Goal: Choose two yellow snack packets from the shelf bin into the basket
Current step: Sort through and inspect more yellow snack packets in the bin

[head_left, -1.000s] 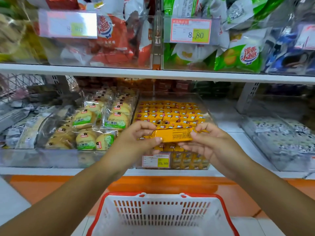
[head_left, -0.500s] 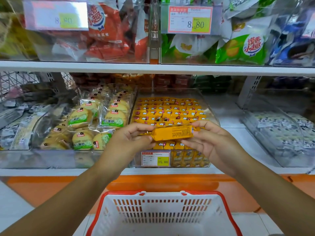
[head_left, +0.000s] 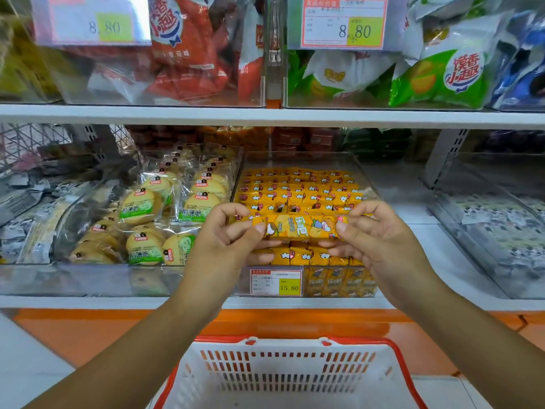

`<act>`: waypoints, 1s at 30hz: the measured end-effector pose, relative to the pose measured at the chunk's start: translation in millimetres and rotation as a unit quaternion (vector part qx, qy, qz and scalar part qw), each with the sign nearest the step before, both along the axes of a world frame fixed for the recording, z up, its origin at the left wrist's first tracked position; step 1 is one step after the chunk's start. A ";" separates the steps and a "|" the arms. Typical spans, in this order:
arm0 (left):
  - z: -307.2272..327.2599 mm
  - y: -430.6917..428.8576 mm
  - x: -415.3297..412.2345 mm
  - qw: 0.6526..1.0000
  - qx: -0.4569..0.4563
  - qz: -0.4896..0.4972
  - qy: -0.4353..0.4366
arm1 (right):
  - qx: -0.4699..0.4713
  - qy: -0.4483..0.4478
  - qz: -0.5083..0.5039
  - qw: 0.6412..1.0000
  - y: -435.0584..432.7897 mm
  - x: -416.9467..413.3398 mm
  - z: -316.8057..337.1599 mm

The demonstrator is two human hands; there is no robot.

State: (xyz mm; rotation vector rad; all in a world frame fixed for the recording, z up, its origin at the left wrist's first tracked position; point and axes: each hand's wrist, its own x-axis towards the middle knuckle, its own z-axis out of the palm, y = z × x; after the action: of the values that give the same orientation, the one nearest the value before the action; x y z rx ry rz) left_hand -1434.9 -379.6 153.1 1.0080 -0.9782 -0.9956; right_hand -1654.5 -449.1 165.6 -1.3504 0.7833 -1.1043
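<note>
A long yellow snack packet (head_left: 300, 227) is held level in front of the shelf, printed face toward me. My left hand (head_left: 227, 240) pinches its left end and my right hand (head_left: 380, 240) pinches its right end. Behind it stands a clear shelf bin (head_left: 303, 160) filled with several rows of the same yellow packets (head_left: 298, 187). Below my arms sits a white basket with a red rim (head_left: 401, 370); what shows of its inside holds nothing.
Left of the yellow bin is a clear bin of round biscuit packs (head_left: 141, 208). A bin with black-and-white packets (head_left: 501, 225) stands at the right. The upper shelf (head_left: 265, 115) carries red and green snack bags. A price tag (head_left: 275, 281) fronts the yellow bin.
The packet has been turned in my fingers, so its printed face now shows. Both hands have stayed at its ends.
</note>
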 end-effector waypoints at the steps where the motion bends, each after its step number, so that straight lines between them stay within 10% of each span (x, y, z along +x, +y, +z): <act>1: 0.6 0.8 -0.3 1.000 -0.002 0.005 -0.006 | -0.004 0.004 -0.003 1.000 0.6 1.6 -0.3; 30: 3.7 2.8 14.2 0.999 0.033 0.001 -0.041 | 0.065 -0.004 0.063 0.996 1.9 -0.8 -0.3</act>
State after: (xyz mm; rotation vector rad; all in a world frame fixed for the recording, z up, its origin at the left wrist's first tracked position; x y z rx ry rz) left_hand -1420.7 -376.9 156.7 1.1106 -1.0174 -0.9972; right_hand -1655.3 -447.2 165.3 -1.2672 0.7414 -0.9429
